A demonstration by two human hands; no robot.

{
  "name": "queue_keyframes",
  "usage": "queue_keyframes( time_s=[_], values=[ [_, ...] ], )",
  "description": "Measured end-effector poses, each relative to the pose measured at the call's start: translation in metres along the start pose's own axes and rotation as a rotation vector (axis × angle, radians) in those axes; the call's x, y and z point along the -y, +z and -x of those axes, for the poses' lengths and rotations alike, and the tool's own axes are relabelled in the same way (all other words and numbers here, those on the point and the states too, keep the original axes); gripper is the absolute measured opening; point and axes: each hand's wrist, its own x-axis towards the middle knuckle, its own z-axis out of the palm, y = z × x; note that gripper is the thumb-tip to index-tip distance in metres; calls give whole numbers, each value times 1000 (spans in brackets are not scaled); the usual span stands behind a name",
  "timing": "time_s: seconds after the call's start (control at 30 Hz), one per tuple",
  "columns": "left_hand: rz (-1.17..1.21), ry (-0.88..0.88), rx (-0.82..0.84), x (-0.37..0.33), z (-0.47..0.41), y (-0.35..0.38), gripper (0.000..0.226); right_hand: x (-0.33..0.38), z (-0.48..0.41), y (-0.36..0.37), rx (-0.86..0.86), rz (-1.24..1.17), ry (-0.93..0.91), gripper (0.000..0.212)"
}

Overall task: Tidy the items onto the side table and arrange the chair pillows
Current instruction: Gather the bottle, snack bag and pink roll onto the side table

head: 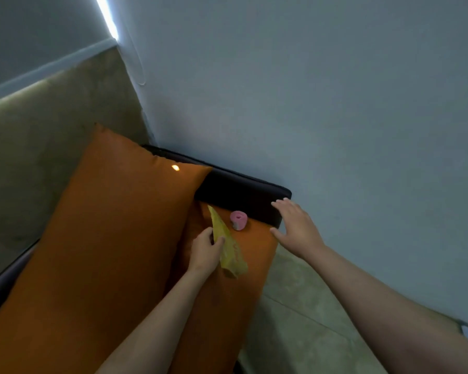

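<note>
A large orange pillow [100, 238] leans on the chair, covering most of the seat. Beside it lies the orange seat cushion [254, 255], with a small pink roll [238, 220] near the dark armrest [235, 190]. My left hand [204, 252] is shut on a yellow crinkled packet [229, 248], pinched between thumb and fingers just above the seat. My right hand [295, 228] hovers open, fingers spread, over the seat's right corner next to the armrest end, a little right of the pink roll.
A grey wall [335, 103] runs close along the chair's right side. A beige padded panel [52, 130] backs the chair on the left. Pale tiled floor [308, 319] shows to the right of the seat. No side table is in view.
</note>
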Motion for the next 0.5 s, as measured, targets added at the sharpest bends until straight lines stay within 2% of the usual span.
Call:
queue_keyframes(
  time_s=[0.2, 0.5],
  values=[
    [60, -98, -105, 0, -28, 22, 17, -23, -50, 25, 114, -33, -96, 68],
    [298, -386, -571, -16, -70, 97, 10, -79, -159, 37, 352, -41, -419, 75]
  ],
)
